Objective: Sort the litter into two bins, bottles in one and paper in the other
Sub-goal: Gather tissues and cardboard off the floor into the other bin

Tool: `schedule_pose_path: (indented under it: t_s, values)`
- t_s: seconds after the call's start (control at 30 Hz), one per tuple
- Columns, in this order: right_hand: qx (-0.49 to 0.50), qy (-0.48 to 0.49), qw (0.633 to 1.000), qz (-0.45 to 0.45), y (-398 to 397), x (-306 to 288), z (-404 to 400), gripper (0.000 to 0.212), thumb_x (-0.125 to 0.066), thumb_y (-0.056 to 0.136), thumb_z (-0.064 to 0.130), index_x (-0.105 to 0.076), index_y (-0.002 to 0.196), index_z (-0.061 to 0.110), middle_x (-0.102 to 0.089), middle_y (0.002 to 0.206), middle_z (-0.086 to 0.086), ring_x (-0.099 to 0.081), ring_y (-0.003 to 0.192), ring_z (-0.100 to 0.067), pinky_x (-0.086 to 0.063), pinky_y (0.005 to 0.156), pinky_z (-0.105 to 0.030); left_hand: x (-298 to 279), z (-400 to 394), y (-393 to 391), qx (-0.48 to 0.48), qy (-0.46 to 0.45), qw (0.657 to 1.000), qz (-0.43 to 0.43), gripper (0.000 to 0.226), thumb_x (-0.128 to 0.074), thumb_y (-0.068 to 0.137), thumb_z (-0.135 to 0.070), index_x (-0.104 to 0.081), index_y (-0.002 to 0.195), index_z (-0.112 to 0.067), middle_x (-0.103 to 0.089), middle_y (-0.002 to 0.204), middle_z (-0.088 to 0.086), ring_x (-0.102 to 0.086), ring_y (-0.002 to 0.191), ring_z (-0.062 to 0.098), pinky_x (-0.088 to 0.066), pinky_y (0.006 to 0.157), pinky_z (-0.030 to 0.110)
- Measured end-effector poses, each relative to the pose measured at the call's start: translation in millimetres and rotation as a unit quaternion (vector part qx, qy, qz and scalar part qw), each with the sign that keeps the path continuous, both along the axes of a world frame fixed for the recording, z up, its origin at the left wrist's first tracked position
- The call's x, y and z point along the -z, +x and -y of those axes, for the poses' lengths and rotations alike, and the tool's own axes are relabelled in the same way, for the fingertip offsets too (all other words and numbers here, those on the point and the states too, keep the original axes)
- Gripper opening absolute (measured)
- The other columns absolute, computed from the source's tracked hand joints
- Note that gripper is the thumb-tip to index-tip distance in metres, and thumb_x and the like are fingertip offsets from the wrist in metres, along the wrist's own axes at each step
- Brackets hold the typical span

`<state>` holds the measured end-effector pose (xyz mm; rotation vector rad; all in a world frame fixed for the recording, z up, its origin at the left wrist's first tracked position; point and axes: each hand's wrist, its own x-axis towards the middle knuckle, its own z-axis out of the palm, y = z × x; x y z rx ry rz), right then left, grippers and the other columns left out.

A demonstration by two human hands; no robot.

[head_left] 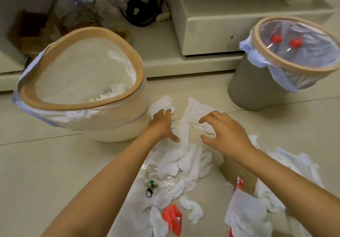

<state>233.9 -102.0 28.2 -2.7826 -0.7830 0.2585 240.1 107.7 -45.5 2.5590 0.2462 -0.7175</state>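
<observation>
A cream bin (117,130) with a tan rim and clear liner stands at the left, with white paper inside. A grey bin (248,87) at the right holds two red-capped bottles (276,39). White tissue paper (185,155) lies strewn on the floor between them. My left hand (162,124) rests flat on a white sheet beside the cream bin, fingers spread. My right hand (224,132) hovers over a crumpled white sheet (196,108), fingers curled and apart, holding nothing. A crushed clear bottle with a green cap (152,179) lies under my left forearm.
Red-and-white wrappers (173,216) and a brown cardboard piece (237,170) lie among the tissue near me. A low cream cabinet base (211,25) runs behind the bins. Black cables (141,8), bags and bottles sit in the back left corner.
</observation>
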Motion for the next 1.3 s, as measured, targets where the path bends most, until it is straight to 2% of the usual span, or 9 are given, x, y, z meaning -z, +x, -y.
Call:
schedule_pose_path:
  t_s: [0.17, 0.33, 0.57, 0.67, 0.77, 0.83, 0.97, 1.1, 1.3]
  values:
    - [0.018, -0.040, 0.999, -0.027, 16, 16, 7, 0.045, -0.062, 0.084, 0.038, -0.052, 0.127, 0.027, -0.051, 0.127, 0.005, -0.048, 0.113, -0.019, -0.042, 0.079, -0.031, 19, 3, 38, -0.017, 0.027, 0.999, -0.017, 0.137, -0.086, 0.053, -0.056, 0.001, 0.153, -0.019, 0.005, 0.161, 0.011, -0.002, 0.148, 0.030, -0.019, 0.116, 0.045]
    - [0.036, -0.062, 0.994, -0.079, 26, 34, 5, 0.051, -0.061, 0.084, 0.039, -0.046, 0.132, 0.027, -0.048, 0.133, 0.002, -0.046, 0.118, -0.022, -0.044, 0.086, -0.035, 34, -9, 32, -0.011, 0.091, 0.996, -0.015, 0.130, -0.068, 0.057, -0.079, -0.006, 0.151, -0.014, -0.023, 0.153, 0.015, -0.029, 0.137, 0.034, -0.034, 0.104, 0.042]
    - [0.017, -0.100, 0.988, -0.119, 27, 74, -7, 0.078, -0.062, 0.079, 0.056, -0.027, 0.143, 0.027, -0.033, 0.146, -0.001, -0.036, 0.129, -0.026, -0.040, 0.096, -0.040, 36, 3, -14, 0.031, 0.107, 0.994, -0.017, 0.129, -0.053, 0.056, -0.090, -0.004, 0.152, -0.018, -0.026, 0.153, 0.008, -0.037, 0.132, 0.032, -0.036, 0.102, 0.045]
    - [0.045, -0.091, 0.984, -0.145, 31, 85, -7, 0.095, -0.063, 0.074, 0.064, -0.015, 0.147, 0.029, -0.019, 0.154, -0.003, -0.023, 0.139, -0.028, -0.029, 0.107, -0.051, 35, 12, -35, 0.042, 0.141, 0.989, -0.018, 0.117, -0.064, 0.063, -0.076, -0.010, 0.150, -0.018, -0.035, 0.146, 0.006, -0.043, 0.126, 0.030, -0.039, 0.099, 0.045]
    - [0.069, -0.099, 0.976, -0.179, 36, 92, -8, 0.108, -0.064, 0.068, 0.071, -0.005, 0.149, 0.031, -0.011, 0.157, -0.004, -0.009, 0.144, -0.030, -0.017, 0.109, -0.061, 29, 24, -49, 0.053, 0.190, 0.980, -0.007, 0.077, -0.063, 0.082, -0.046, -0.024, 0.141, -0.016, -0.048, 0.129, 0.005, -0.052, 0.112, 0.028, -0.040, 0.084, 0.038]
    - [0.080, -0.100, 0.971, -0.200, 37, 96, -8, 0.112, -0.062, 0.065, 0.075, -0.001, 0.149, 0.032, -0.010, 0.158, -0.004, -0.004, 0.145, -0.031, -0.012, 0.109, -0.065, 27, 29, -54, 0.078, 0.194, 0.978, -0.015, 0.064, -0.063, 0.085, -0.034, -0.030, 0.136, -0.016, -0.055, 0.121, 0.004, -0.056, 0.106, 0.027, -0.038, 0.076, 0.035]
    - [0.070, -0.102, 0.972, -0.197, 38, 105, -6, 0.114, -0.055, 0.063, 0.082, 0.001, 0.149, 0.033, -0.006, 0.159, -0.003, 0.000, 0.146, -0.031, -0.008, 0.110, -0.066, 19, 9, -50, 0.075, 0.117, 0.989, -0.057, 0.088, -0.072, 0.073, -0.054, -0.026, 0.141, -0.023, -0.052, 0.132, 0.000, -0.055, 0.113, 0.025, -0.048, 0.084, 0.035]
    - [0.091, -0.111, 0.972, -0.185, 48, 114, -9, 0.121, -0.046, 0.059, 0.089, 0.009, 0.149, 0.032, 0.006, 0.160, -0.003, 0.010, 0.146, -0.030, 0.000, 0.111, -0.065, 6, -13, -55, 0.041, 0.039, 0.994, -0.096, 0.115, -0.074, 0.059, -0.070, -0.016, 0.148, -0.026, -0.039, 0.148, -0.005, -0.047, 0.127, 0.020, -0.042, 0.092, 0.031]
    - [0.117, -0.094, 0.963, -0.222, 35, 116, -26, 0.125, -0.043, 0.051, 0.094, 0.005, 0.149, 0.033, -0.007, 0.158, -0.005, -0.010, 0.144, -0.031, -0.009, 0.112, -0.063, 7, -25, -87, 0.095, 0.053, 0.986, -0.126, 0.130, -0.080, 0.051, -0.068, -0.005, 0.150, -0.030, -0.026, 0.154, -0.003, -0.033, 0.136, 0.023, -0.032, 0.108, 0.042]
